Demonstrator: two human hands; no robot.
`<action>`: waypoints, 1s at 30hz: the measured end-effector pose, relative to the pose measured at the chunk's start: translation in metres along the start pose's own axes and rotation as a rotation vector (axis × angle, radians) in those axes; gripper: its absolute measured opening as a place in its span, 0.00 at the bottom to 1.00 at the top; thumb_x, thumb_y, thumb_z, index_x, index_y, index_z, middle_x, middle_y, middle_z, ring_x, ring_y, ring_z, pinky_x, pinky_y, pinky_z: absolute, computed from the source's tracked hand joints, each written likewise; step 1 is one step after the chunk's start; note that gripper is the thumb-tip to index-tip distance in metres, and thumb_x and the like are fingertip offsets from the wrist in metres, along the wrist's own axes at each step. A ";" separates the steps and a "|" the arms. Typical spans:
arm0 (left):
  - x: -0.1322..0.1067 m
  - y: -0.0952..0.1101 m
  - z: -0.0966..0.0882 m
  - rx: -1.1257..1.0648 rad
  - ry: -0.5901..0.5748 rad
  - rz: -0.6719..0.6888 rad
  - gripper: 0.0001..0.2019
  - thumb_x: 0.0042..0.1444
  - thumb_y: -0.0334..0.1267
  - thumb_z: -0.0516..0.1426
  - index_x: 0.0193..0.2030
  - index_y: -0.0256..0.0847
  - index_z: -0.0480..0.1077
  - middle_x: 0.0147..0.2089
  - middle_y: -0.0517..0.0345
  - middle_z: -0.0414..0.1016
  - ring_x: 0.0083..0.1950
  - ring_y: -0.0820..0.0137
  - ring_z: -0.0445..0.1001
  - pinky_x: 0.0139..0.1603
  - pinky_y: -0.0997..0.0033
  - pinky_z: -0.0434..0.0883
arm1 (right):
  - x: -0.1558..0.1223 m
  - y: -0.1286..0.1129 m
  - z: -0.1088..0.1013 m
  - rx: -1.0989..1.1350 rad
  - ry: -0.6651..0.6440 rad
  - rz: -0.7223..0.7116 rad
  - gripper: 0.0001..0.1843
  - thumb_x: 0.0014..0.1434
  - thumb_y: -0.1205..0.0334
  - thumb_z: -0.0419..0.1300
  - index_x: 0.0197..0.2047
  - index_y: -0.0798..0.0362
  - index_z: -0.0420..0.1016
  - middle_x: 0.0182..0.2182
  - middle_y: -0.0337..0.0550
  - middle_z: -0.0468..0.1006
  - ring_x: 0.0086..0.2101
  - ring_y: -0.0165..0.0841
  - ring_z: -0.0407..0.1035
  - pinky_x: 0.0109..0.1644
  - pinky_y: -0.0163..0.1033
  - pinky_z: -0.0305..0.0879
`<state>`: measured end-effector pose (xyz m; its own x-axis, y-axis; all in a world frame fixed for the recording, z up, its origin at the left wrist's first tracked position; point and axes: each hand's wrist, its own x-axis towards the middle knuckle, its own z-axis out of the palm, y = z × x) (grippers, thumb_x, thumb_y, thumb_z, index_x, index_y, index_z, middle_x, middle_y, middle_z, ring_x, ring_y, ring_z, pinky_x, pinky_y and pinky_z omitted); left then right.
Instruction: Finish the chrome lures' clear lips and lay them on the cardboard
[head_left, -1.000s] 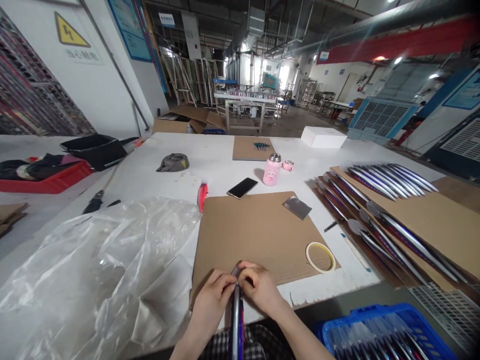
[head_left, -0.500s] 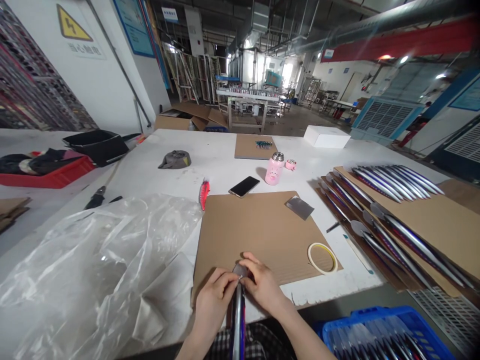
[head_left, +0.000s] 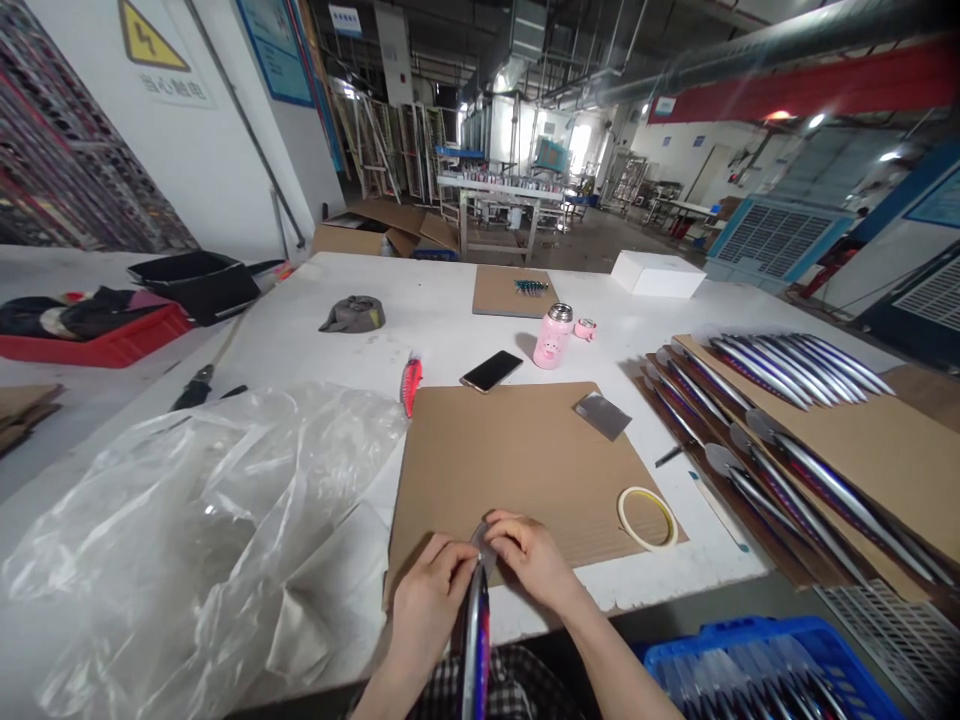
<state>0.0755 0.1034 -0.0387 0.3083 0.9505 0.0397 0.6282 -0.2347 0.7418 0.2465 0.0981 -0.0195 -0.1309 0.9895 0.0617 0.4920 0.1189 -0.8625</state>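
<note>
A long, slim fishing lure [head_left: 474,650] with a silver, blue and purple body points away from me at the front edge of the table. At its far end is a clear rounded lip [head_left: 486,548]. My left hand [head_left: 429,598] is closed, thumb and fingertips pinching where the lip meets the body. My right hand [head_left: 534,562] is closed too, its fingers gripping the right side of the lip. Both sets of fingertips nearly meet over a brown cardboard sheet [head_left: 502,450]. Small details between the fingertips are too fine to make out.
On the cardboard lie a tape roll [head_left: 621,505] and a grey square sheet [head_left: 602,415]. A phone [head_left: 491,371], pink bottle [head_left: 551,338] and red lure [head_left: 410,387] are beyond. Clear plastic [head_left: 210,530] spreads left; stacked lures [head_left: 795,460] and a blue basket [head_left: 750,635] are right.
My right fingers have shifted along the lip to its upper right, and the lip looks more tilted. My left hand keeps nearly the same pinch.
</note>
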 end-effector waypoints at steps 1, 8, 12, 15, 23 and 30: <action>0.000 0.000 0.000 0.001 -0.002 -0.001 0.11 0.61 0.40 0.49 0.34 0.45 0.71 0.38 0.61 0.72 0.40 0.69 0.73 0.42 0.69 0.66 | 0.001 0.001 0.000 -0.003 -0.002 0.002 0.13 0.55 0.76 0.54 0.32 0.53 0.78 0.41 0.45 0.79 0.47 0.32 0.71 0.52 0.33 0.62; -0.002 0.004 -0.001 0.028 -0.021 -0.023 0.12 0.61 0.40 0.48 0.33 0.46 0.71 0.38 0.61 0.72 0.39 0.68 0.73 0.40 0.68 0.66 | 0.003 0.004 0.006 -0.049 -0.032 -0.001 0.14 0.49 0.78 0.54 0.23 0.52 0.75 0.38 0.42 0.79 0.44 0.33 0.72 0.45 0.33 0.63; 0.001 0.004 0.001 0.042 -0.028 -0.042 0.12 0.61 0.40 0.47 0.33 0.44 0.71 0.38 0.59 0.72 0.39 0.66 0.73 0.40 0.66 0.66 | 0.001 0.004 0.011 -0.074 0.004 0.012 0.13 0.49 0.78 0.54 0.25 0.52 0.75 0.36 0.42 0.79 0.41 0.33 0.73 0.46 0.34 0.63; 0.003 0.008 -0.002 0.043 -0.024 -0.057 0.13 0.61 0.40 0.46 0.34 0.43 0.71 0.38 0.56 0.72 0.39 0.65 0.73 0.42 0.64 0.67 | -0.002 0.006 0.014 -0.077 0.026 0.019 0.12 0.50 0.76 0.54 0.27 0.52 0.75 0.40 0.44 0.79 0.43 0.34 0.72 0.48 0.36 0.62; -0.052 0.020 0.009 0.001 -0.065 -0.152 0.34 0.42 0.31 0.58 0.60 0.39 0.63 0.60 0.42 0.66 0.51 0.59 0.74 0.46 0.67 0.73 | -0.004 0.014 0.013 -0.028 -0.005 0.020 0.10 0.53 0.69 0.55 0.24 0.51 0.75 0.43 0.49 0.79 0.51 0.43 0.69 0.49 0.43 0.63; -0.068 -0.007 0.025 -0.219 -0.055 -0.239 0.38 0.41 0.34 0.59 0.63 0.32 0.61 0.61 0.43 0.66 0.61 0.58 0.67 0.61 0.69 0.63 | 0.000 0.024 0.003 0.045 0.063 0.070 0.16 0.58 0.54 0.54 0.43 0.52 0.77 0.47 0.52 0.79 0.47 0.43 0.73 0.48 0.45 0.69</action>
<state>0.0677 0.0355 -0.0635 0.2124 0.9595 -0.1852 0.5205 0.0493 0.8524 0.2562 0.1010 -0.0418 -0.0427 0.9986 0.0306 0.4585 0.0468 -0.8875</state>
